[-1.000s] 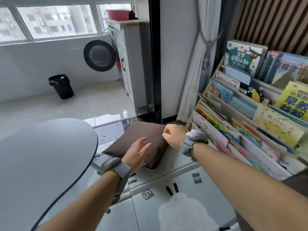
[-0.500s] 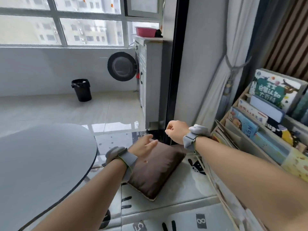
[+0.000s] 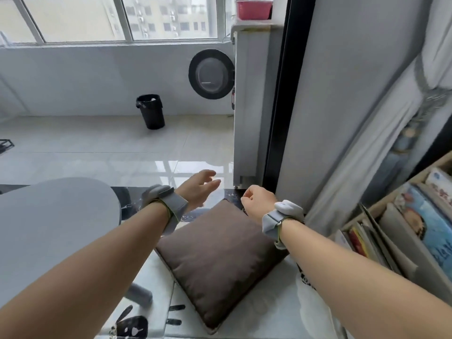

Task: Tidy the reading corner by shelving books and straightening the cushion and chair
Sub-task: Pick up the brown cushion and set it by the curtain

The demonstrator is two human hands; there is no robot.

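Note:
A brown square cushion [image 3: 220, 260] lies corner-on on the pale floor mat [image 3: 276, 302], between my forearms. My right hand [image 3: 256, 203] is curled shut over the cushion's far right edge, near its far corner, and seems to pinch that edge. My left hand [image 3: 199, 188] hovers open with its fingers spread, past the cushion's far left side and over the dark floor strip. At the right edge stands a wooden book rack [image 3: 381, 211] holding several picture books [image 3: 423, 223]. No chair is in view.
A grey round table [image 3: 53, 228] fills the lower left, with its leg beside the cushion. A tied grey curtain [image 3: 367, 148] hangs next to the rack. Beyond the black door frame are a white cabinet [image 3: 249, 106], a washing machine door [image 3: 211, 74] and a black bin [image 3: 151, 111].
My left hand has lifted off the cushion and moved forward past its far edge. The view has turned left, so most of the book rack has left the frame. My right hand stays shut.

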